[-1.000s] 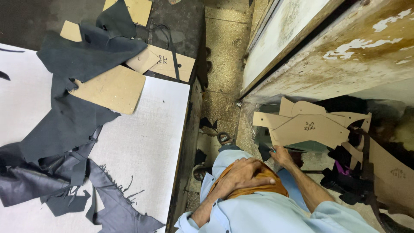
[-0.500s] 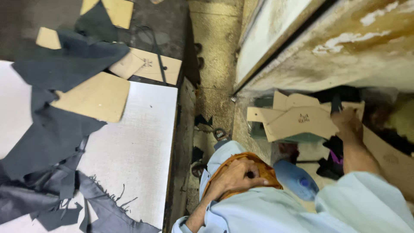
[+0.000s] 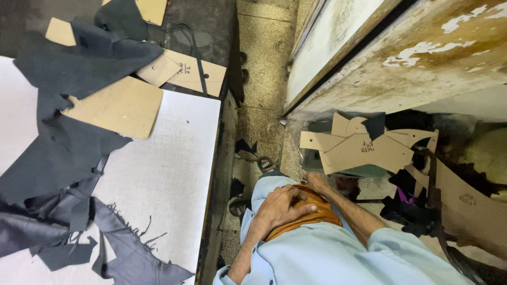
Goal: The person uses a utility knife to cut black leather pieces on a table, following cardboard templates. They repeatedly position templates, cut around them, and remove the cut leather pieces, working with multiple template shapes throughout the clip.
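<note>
My left hand lies flat, fingers apart, on an orange cloth across my lap. My right hand sits at the cloth's far edge, near my knee in light blue trousers. Its fingertips curl down out of sight, so its hold is unclear. Just beyond it, a stack of brown cardboard pattern pieces rests on a low shelf under the stained bench on the right.
A white cutting board on the left carries dark grey leather pieces and cardboard patterns. More patterns and dark scraps lie at the right. A narrow concrete floor strip runs between table and bench.
My right hand has pulled back from the cardboard patterns under the bench to the orange cloth's far edge. My left hand has stayed on the cloth.
</note>
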